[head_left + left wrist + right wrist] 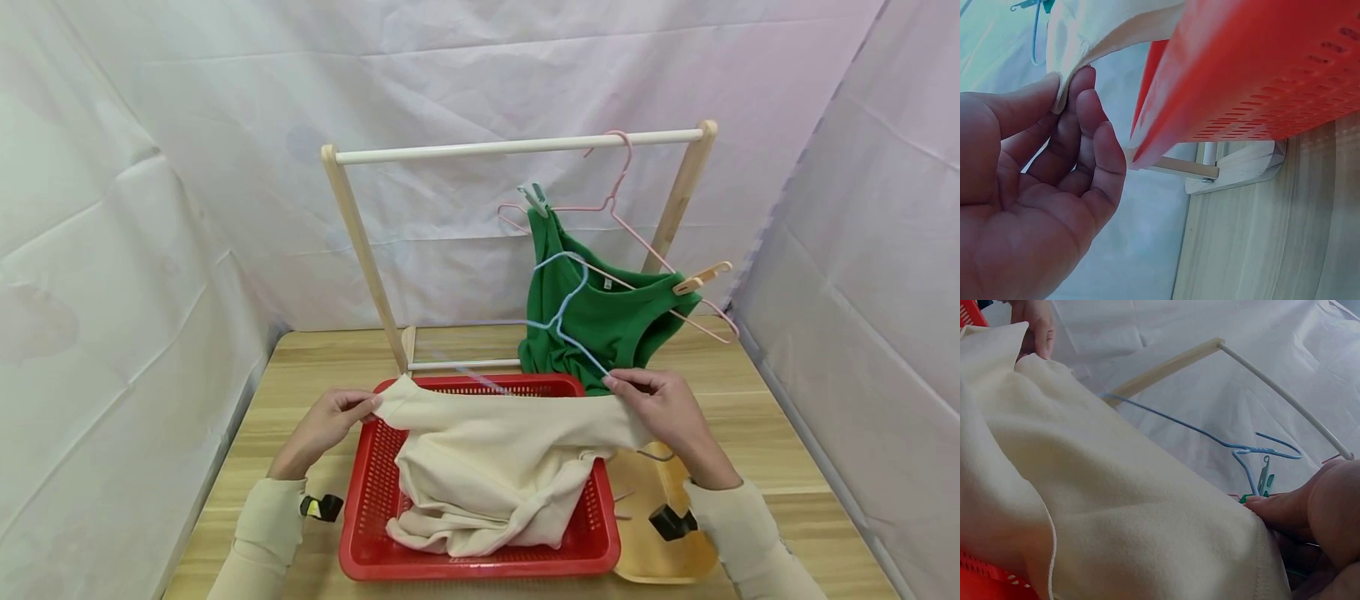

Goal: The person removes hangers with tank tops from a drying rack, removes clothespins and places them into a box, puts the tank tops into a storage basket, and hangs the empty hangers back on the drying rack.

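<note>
Already hung: green top (611,321). Not yet: cream garment (495,454), pinched by left grip (324,427) and right grip (666,410), blue hanger (556,324) alongside.

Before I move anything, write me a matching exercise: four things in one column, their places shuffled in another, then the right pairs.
Things
1. Cream fabric garment
2. Green cloth top
3. Light-blue wire hanger
4. Red perforated plastic basket

Places
A. Clipped to a pink wire hanger
B. Beneath the cream fabric garment
C. Stretched between left hand and right hand
D. Hook overlapping the green cloth top in the head view

Pairs: 1-C; 2-A; 3-D; 4-B
</note>
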Tool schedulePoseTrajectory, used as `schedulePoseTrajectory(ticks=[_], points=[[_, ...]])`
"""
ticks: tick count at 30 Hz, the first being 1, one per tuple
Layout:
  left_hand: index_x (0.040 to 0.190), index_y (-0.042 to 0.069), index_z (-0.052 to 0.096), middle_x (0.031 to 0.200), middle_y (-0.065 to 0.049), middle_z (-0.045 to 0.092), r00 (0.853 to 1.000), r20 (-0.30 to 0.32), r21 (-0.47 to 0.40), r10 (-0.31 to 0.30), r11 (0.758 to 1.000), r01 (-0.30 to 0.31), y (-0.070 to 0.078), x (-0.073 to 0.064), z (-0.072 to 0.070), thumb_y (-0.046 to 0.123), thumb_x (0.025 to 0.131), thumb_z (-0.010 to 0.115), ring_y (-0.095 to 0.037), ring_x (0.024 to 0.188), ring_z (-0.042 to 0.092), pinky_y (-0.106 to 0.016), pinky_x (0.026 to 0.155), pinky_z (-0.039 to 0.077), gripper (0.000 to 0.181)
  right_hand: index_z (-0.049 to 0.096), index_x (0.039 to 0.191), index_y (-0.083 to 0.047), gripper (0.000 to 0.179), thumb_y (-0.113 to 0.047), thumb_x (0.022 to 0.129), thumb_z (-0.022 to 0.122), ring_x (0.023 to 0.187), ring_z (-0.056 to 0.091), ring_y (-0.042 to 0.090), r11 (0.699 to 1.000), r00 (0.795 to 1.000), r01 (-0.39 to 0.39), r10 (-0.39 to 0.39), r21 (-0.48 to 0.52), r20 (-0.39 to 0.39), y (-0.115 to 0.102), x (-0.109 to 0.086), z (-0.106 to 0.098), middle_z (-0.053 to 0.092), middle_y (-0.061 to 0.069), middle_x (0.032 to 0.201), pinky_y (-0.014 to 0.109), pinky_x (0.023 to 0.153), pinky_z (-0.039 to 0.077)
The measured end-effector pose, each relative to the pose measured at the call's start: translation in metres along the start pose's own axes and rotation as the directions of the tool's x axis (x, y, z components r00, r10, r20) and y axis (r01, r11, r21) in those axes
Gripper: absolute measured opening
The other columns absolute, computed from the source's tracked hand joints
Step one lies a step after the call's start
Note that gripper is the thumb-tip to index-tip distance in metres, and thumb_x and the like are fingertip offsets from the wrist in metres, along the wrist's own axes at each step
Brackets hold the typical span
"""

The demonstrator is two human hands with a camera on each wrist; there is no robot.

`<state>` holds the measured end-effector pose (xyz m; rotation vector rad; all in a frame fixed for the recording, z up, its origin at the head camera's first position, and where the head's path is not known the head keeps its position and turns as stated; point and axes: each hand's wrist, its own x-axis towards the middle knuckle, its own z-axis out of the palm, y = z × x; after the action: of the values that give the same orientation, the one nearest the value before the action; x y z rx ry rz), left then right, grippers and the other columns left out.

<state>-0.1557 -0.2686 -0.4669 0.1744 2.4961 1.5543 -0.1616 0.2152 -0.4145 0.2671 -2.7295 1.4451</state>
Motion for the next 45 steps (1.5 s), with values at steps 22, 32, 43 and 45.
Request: schedulePoseTrajectory(ticks=[22, 32, 43, 45], points=[[0.106, 0.006, 0.075, 0.093, -0.008, 0.069, 0.998, 0.064, 0.068, -0.001, 0.998, -0.003, 0.006, -0.007, 0.003, 0.022, 0.099, 0.062, -0.02, 0.088, 0.063, -0.03, 0.08, 0.054, 0.022, 0.077, 0.099, -0.016, 0.024, -0.005, 0.1, 0.056, 0.087, 0.073, 0.01, 0.59, 0.948, -0.237, -0.032, 0.772, 0.316, -0.012, 0.011, 0.024, 0.076, -0.002, 0.092, 0.026, 0.084, 0.057], [0.103, 0.009, 0.076, 0.092, -0.014, 0.069, 0.989, 0.151, 0.075, -0.005, 0.997, -0.007, 0.007, -0.008, 0.001, 0.026, 0.099, 0.062, -0.023, 0.086, 0.061, -0.031, 0.078, 0.052, 0.022, 0.075, 0.106, -0.011, 0.032, 0.007, 0.1, 0.049, 0.09, 0.074, 0.013, 0.483, 0.892, -0.147, -0.313, 0.863, 0.327, -0.02, 0.011, 0.031, 0.076, 0.002, 0.098, 0.027, 0.088, 0.056], [0.102, 0.014, 0.077, 0.092, -0.006, 0.071, 0.975, 0.223, 0.095, 0.007, 0.995, -0.029, 0.007, -0.01, 0.001, 0.028, 0.099, 0.061, -0.027, 0.088, 0.063, -0.034, 0.079, 0.054, 0.021, 0.075, 0.106, -0.013, 0.028, 0.001, 0.1, 0.052, 0.084, 0.074, 0.012, 0.529, 0.89, -0.155, -0.292, 0.835, 0.351, -0.038, 0.017, 0.034, 0.076, 0.002, 0.101, 0.028, 0.082, 0.058], [0.103, 0.014, 0.076, 0.092, -0.006, 0.072, 0.97, 0.241, 0.088, 0.014, 0.995, -0.036, 0.007, -0.01, 0.001, 0.027, 0.099, 0.061, -0.029, 0.089, 0.065, -0.033, 0.08, 0.055, 0.02, 0.075, 0.106, -0.013, 0.027, 0.001, 0.1, 0.052, 0.084, 0.074, 0.013, 0.511, 0.894, -0.157, -0.289, 0.845, 0.341, -0.042, 0.018, 0.035, 0.076, 0.002, 0.101, 0.028, 0.081, 0.058]])
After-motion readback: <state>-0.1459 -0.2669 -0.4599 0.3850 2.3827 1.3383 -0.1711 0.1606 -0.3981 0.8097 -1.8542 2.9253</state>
